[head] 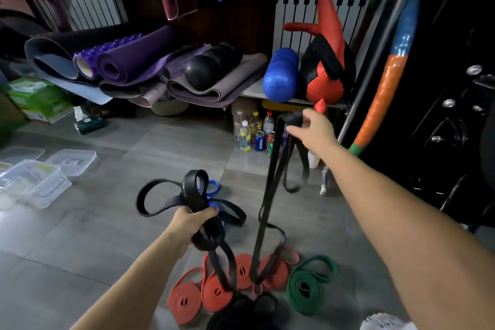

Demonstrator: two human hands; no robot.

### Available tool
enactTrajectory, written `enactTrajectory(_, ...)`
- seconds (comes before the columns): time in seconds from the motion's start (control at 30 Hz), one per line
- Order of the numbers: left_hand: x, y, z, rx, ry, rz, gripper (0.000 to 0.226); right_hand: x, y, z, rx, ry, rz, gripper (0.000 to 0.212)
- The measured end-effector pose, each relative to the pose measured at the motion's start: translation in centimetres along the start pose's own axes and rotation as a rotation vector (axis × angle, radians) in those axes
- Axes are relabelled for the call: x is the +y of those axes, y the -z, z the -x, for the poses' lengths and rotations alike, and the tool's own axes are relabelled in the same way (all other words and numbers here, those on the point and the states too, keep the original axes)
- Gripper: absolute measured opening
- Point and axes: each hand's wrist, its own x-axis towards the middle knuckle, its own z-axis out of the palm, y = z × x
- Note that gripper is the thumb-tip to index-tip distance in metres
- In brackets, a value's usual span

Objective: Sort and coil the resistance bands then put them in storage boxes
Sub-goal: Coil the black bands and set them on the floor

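Head view: the left hand [192, 225] has its grip clamped, fingers curled, round a tangled bundle of flat black rubber resistance bands [187, 190]. Loops of the bundle stand up above the grip and spread to both sides of it, and other loops hang down below it. A blue rubber band [214, 187] shows just beyond this grip, behind the black loops.

The right hand [313, 134] is raised higher and farther out. Its grip is closed on the top of a long flat black rubber band [267, 195], held between thumb and fingers, though blur hides exactly how the fingers lie. From this grip the band hangs down in long strands to the grey tiled floor [107, 236].

Below both grips, on the floor, lie coiled red rubber bands [217, 295]. A coiled green rubber band [308, 286] lies beside them, under the right forearm. A heap of black bands [241, 311] lies nearest the person. Clear plastic storage boxes [34, 185] sit on the floor well out to the left of the left grip.
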Motion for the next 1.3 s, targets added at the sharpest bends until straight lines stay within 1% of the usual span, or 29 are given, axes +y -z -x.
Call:
enactTrajectory(0.07, -0.4, 0.2, -1.1, 0.037, 0.018, 0.005, 0.015, -1.4, 0.2, -1.8, 0.074, 0.063, -0.026, 0.028)
enactTrajectory(0.13, -0.5, 0.4, -1.7, 0.068, 0.022, 0.034, 0.013, -2.3, 0.2, -3.3, 0.104, 0.107, 0.0, 0.025)
enactTrajectory(0.17, -0.4, 0.5, -1.9, 0.072, 0.025, 0.057, 0.014, -2.6, 0.0, -3.8, 0.102, 0.118, 0.031, 0.024)
enactTrajectory(0.23, -0.2, 0.8, -2.1, 0.067, 0.027, 0.067, 0.016, -2.7, -1.1, -3.9, 0.052, 0.107, 0.086, 0.029)
enactTrajectory(0.33, -0.1, 1.0, -1.9, 0.065, 0.005, -0.055, 0.019, -1.1, -4.6, -2.4, -0.051, -0.017, 0.222, 0.026)
enactTrajectory(0.4, -0.1, 0.9, -1.4, 0.042, -0.011, -0.154, 0.021, 0.8, -6.9, -0.8, -0.168, -0.138, 0.264, 0.023)
enactTrajectory(0.43, -0.1, 0.9, -1.2, 0.022, -0.022, -0.201, 0.021, 1.4, -7.7, 0.0, -0.246, -0.202, 0.234, 0.023)
enactTrajectory(0.5, -0.2, 0.7, -0.8, -0.017, -0.062, -0.283, 0.021, 1.9, -8.6, 1.5, -0.396, -0.33, 0.075, 0.059)
enactTrajectory(0.53, -0.2, 0.7, -0.5, -0.037, -0.088, -0.303, 0.021, 1.5, -8.8, 2.3, -0.446, -0.371, -0.038, 0.069)
enactTrajectory(0.57, -0.1, 0.6, -0.3, -0.062, -0.115, -0.314, 0.023, 0.9, -8.7, 3.2, -0.492, -0.389, -0.162, 0.071)
enactTrajectory(0.63, 0.0, 0.5, 0.2, -0.102, -0.155, -0.346, 0.027, -1.1, -7.8, 5.7, -0.632, -0.408, -0.377, 0.074)
enactTrajectory(0.67, 0.1, 0.3, 0.4, -0.11, -0.171, -0.375, 0.028, -1.9, -7.1, 7.2, -0.725, -0.403, -0.439, 0.073)
enactTrajectory(0.73, 0.2, -0.3, 1.1, -0.13, -0.214, -0.493, 0.033, -2.7, -5.6, 10.4, -0.869, -0.349, -0.501, 0.056)
enactTrajectory(0.77, 0.3, -0.7, 1.4, -0.172, -0.237, -0.564, 0.037, -2.8, -5.0, 11.8, -0.905, -0.315, -0.52, 0.049)
enactTrajectory(0.8, 0.3, -1.1, 1.8, -0.246, -0.255, -0.616, 0.038, -2.8, -4.4, 13.0, -0.907, -0.286, -0.542, 0.044)
enactTrajectory(0.83, 0.4, -1.5, 2.3, -0.342, -0.265, -0.64, 0.036, -2.5, -4.0, 13.9, -0.87, -0.265, -0.564, 0.04)
enactTrajectory(0.9, 0.4, -2.3, 3.3, -0.516, -0.27, -0.621, 0.03, -1.7, -3.4, 15.0, -0.731, -0.259, -0.603, 0.032)
enactTrajectory(0.93, 0.4, -2.6, 3.8, -0.563, -0.275, -0.589, 0.028, -1.2, -2.9, 15.5, -0.656, -0.28, -0.624, 0.028)
enactTrajectory(0.97, 0.6, -2.8, 4.3, -0.562, -0.287, -0.558, 0.026, -0.6, -2.5, 16.0, -0.586, -0.31, -0.639, 0.025)
enactTrajectory(1.0, 0.7, -2.9, 4.6, -0.519, -0.293, -0.53, 0.023, 0.2, -2.0, 16.4, -0.517, -0.34, -0.639, 0.022)
enactTrajectory(1.03, 0.9, -2.9, 4.8, -0.44, -0.295, -0.546, 0.019, 1.1, -1.6, 16.8, -0.448, -0.36, -0.615, 0.019)
enactTrajectory(1.07, 1.1, -2.7, 5.0, -0.344, -0.297, -0.613, 0.019, 1.9, -1.1, 17.1, -0.382, -0.366, -0.564, 0.015)
enactTrajectory(1.1, 1.3, -2.5, 5.2, -0.262, -0.293, -0.705, 0.025, 2.8, -0.6, 17.3, -0.33, -0.359, -0.485, 0.012)
enactTrajectory(1.13, 1.6, -2.2, 5.5, -0.217, -0.284, -0.78, 0.028, 3.5, -0.3, 17.5, -0.317, -0.339, -0.38, 0.013)
enactTrajectory(1.17, 2.1, -2.0, 5.9, -0.212, -0.26, -0.826, 0.028, 3.8, 0.0, 17.7, -0.34, -0.311, -0.265, 0.018)
enactTrajectory(1.23, 3.2, -1.7, 6.8, -0.261, -0.186, -0.849, 0.031, 4.0, 0.4, 18.3, -0.42, -0.254, -0.073, 0.026)
enactTrajectory(1.3, 4.5, -1.8, 7.9, -0.325, -0.147, -0.829, 0.031, 3.6, 0.8, 19.2, -0.482, -0.234, 0.064, 0.029)
